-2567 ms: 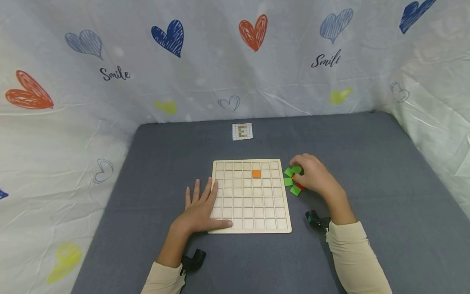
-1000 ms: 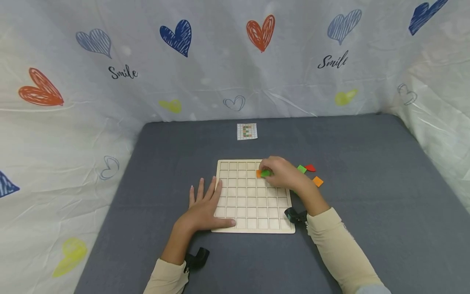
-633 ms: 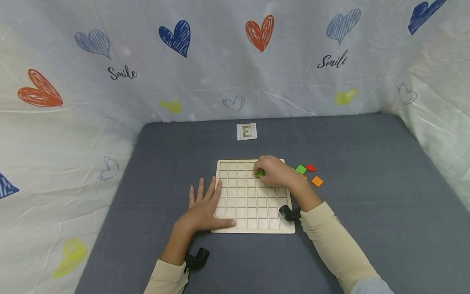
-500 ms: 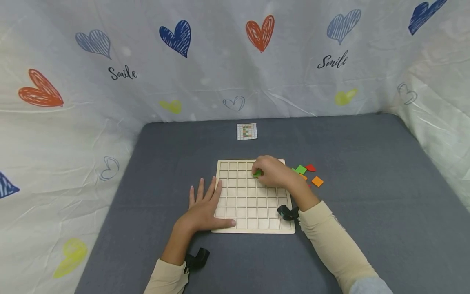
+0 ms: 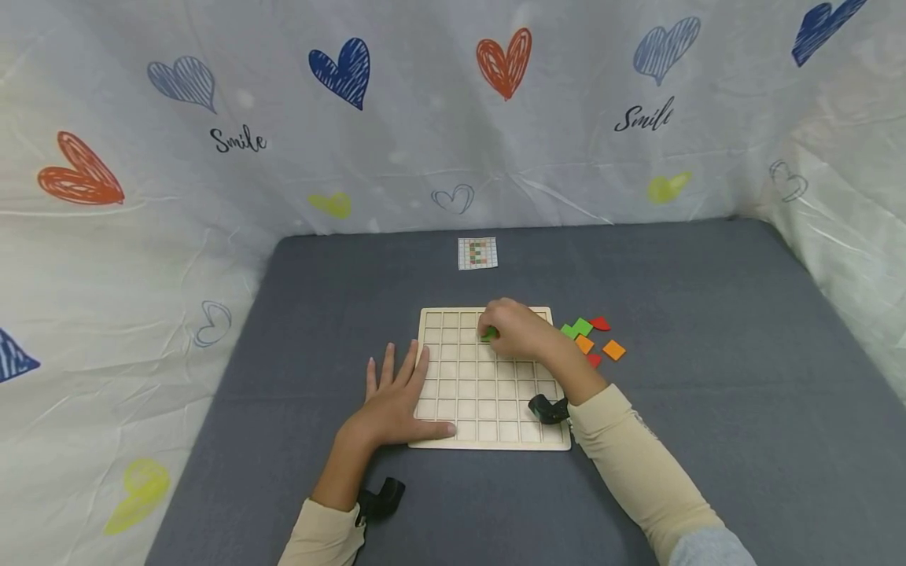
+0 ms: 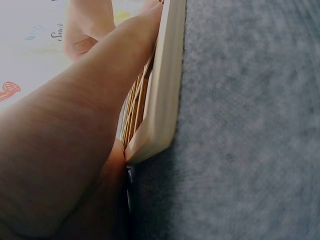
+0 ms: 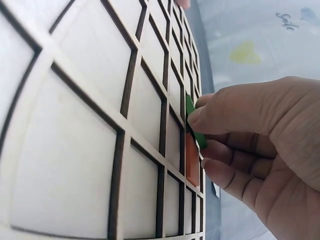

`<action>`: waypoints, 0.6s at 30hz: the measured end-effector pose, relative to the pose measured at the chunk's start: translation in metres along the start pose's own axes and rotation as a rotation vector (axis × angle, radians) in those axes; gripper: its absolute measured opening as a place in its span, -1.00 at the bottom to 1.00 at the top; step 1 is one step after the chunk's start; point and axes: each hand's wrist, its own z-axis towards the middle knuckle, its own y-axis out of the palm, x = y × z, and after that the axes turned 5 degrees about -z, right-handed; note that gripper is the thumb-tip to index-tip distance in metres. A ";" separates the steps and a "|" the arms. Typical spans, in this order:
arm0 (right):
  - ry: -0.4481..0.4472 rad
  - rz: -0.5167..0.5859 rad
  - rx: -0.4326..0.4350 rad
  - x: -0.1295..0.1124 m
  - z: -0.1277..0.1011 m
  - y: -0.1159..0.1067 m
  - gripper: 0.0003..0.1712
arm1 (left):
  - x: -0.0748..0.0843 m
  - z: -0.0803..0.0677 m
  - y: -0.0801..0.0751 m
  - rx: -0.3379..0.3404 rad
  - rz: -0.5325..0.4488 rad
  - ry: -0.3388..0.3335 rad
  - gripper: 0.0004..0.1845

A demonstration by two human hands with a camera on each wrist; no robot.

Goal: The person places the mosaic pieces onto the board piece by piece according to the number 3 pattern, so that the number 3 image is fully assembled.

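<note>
A square wooden grid board (image 5: 467,389) lies on the grey table. My left hand (image 5: 385,405) rests across its left edge, fingers spread and straight, thumb along the near left corner. With thumb and fingers my right hand (image 5: 517,330) pinches a green square tile (image 5: 489,335) over the second row from the far edge. In the right wrist view the green tile (image 7: 195,122) stands tilted at a cell, and an orange tile (image 7: 191,159) sits in the neighbouring cell; in the head view my right hand hides that orange tile.
Right of the board lie loose green (image 5: 582,327), orange (image 5: 613,350) and red tiles (image 5: 600,323). A small printed card with a coloured grid pattern (image 5: 477,254) lies beyond the board. Behind the table hangs a white sheet (image 5: 396,141) with printed hearts.
My right hand took a green tile from the pile, carried it left onto the board and slid further left past the orange tile. My left hand stayed on the board.
</note>
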 end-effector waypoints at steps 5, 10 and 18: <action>0.007 -0.012 0.008 -0.002 0.002 0.002 -0.75 | 0.000 0.000 0.001 0.017 0.005 0.008 0.27; 0.007 -0.023 0.019 -0.002 0.002 0.003 -0.78 | 0.000 0.000 0.000 0.006 -0.003 -0.004 0.27; 0.010 -0.045 0.030 -0.003 0.002 0.002 -0.84 | 0.000 0.000 -0.002 -0.020 0.006 -0.004 0.27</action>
